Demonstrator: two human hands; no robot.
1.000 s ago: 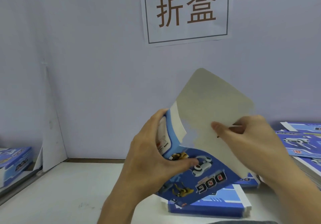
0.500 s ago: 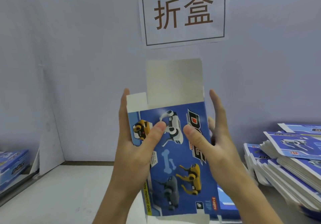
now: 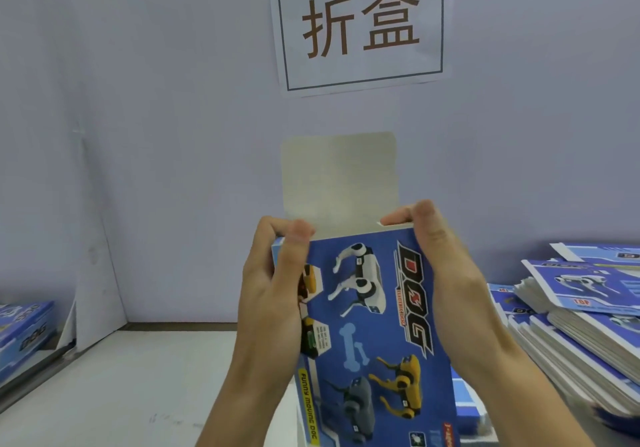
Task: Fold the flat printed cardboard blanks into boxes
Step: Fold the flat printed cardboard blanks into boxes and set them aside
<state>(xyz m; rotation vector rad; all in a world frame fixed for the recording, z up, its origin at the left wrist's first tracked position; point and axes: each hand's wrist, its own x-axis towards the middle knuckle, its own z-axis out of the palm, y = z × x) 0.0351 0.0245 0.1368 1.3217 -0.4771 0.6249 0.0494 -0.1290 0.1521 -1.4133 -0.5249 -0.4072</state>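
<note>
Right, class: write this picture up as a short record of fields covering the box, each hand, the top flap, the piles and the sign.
box: blue printed box held upright above the table
left hand: left hand grips the box's upper left corner
right hand: right hand grips the upper right corner
top flap: grey flap standing up, not yet folded down
flat stack: pile of flat blanks at right
left side: blue box at left edge
sign: paper sign on wall

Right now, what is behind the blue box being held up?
Behind the blue box its grey top flap stands upright against the wall, below the paper sign. Both hands grip its upper corners; the box's inside and back are covered.
</note>
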